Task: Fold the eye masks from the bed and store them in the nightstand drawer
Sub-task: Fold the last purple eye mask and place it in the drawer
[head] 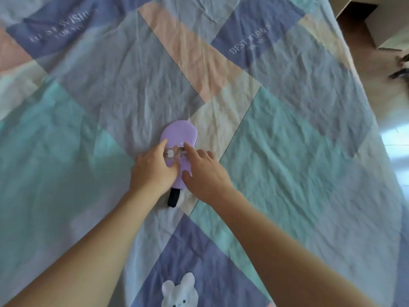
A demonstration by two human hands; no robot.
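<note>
A lilac eye mask (178, 134) with a small cartoon print lies lengthwise on the patchwork bed cover (287, 138), its far rounded end showing beyond my fingers. Its black elastic strap (173, 198) sticks out at the near end. My left hand (152, 171) presses on the mask's left side, thumb and fingers curled over its edge. My right hand (203, 171) rests on the right side, index finger stretched onto the mask's middle. Both hands cover the mask's near half.
The bed cover is wrinkled, with pastel blocks, printed lettering and a white bear print (179, 291) near the front edge. At the right runs the bed's edge, with wooden floor (389, 100) and pale furniture (389, 34) beyond it at the top right.
</note>
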